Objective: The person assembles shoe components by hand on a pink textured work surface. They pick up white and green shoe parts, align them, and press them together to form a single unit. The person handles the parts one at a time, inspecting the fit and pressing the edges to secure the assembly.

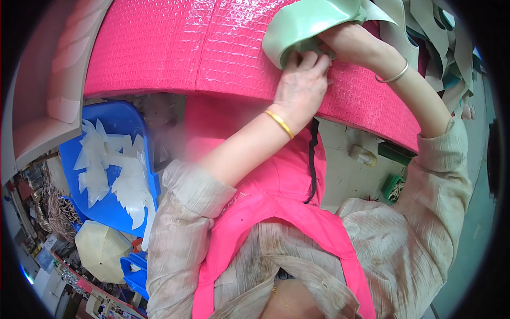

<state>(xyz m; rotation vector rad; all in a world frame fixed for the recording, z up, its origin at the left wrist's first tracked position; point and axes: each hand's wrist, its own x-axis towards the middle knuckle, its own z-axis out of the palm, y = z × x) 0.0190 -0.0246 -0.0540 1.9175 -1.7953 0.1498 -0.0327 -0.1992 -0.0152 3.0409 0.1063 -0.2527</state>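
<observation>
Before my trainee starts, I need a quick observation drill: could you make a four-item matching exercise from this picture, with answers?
Things:
1. Gold bangle
2. White pieces
3. Green piece
4. Silver bangle

Places:
A. In the blue bin
B. On the wrist of the right hand
C. At both hands, over the pink surface
D. On the wrist of the left hand

Pairs: 1-D, 2-A, 3-C, 4-B

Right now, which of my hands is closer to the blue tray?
Left. The left hand is to the right of the blue tray, at the green piece; the right hand is farther right, partly hidden by that piece.
</observation>
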